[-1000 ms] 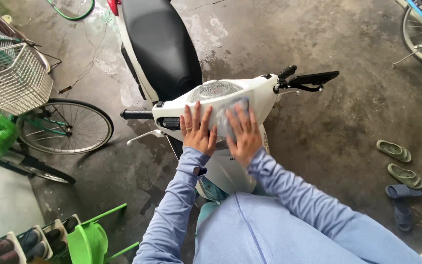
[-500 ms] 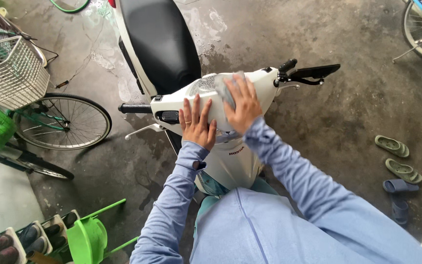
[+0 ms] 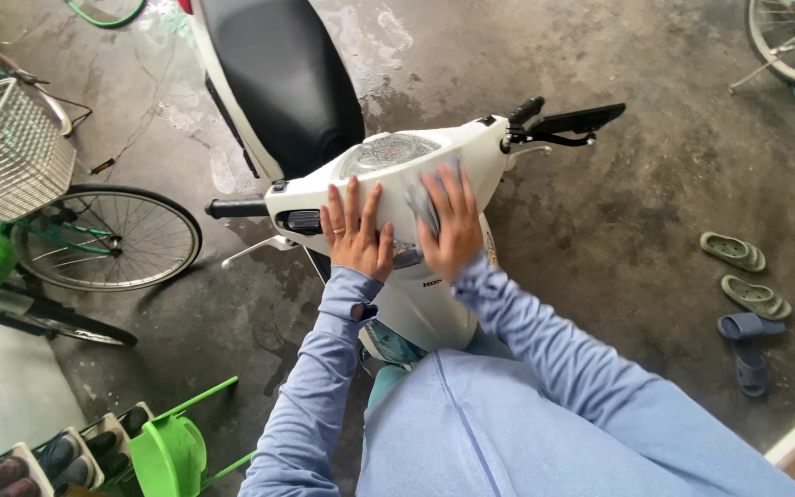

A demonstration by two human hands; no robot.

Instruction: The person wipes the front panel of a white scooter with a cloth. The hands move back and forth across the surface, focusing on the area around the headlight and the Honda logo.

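Both hands lie on the white plastic handlebar cowl (image 3: pixel 471 156) of a white motor scooter (image 3: pixel 416 294), seen from above near the centre of the view. Flat and spread, the left hand (image 3: pixel 358 230) grips nothing; its fingers fan out toward twelve o'clock over the cowl's front face, and a ring shows on one finger. Just beside it, at its three o'clock, the right hand (image 3: pixel 454 224) presses a pale grey cloth (image 3: pixel 427 195) against the same panel, fingers spread over the cloth, which peeks out at the fingertips. Whether the fingers pinch the cloth or only press on it cannot be told. Directly at twelve o'clock from the hands sits the round clear instrument dial (image 3: pixel 388 152), and beyond it the black padded seat (image 3: pixel 278 83).

At nine o'clock from the left hand the black rubber handlebar grip (image 3: pixel 235 209) sticks out; at two o'clock from the right hand a black rectangular mirror (image 3: pixel 577 120) rises from the opposite end of the bar.

Farther off at nine o'clock stands a green bicycle (image 3: pixel 94 239) with a white wire basket (image 3: pixel 6 152). Well apart at three o'clock, olive-green rubber sandals (image 3: pixel 743 271) and blue-grey slippers (image 3: pixel 747 345) lie on the stained grey concrete floor (image 3: pixel 618 239). At seven o'clock sits a bright green plastic dustpan (image 3: pixel 172 451).
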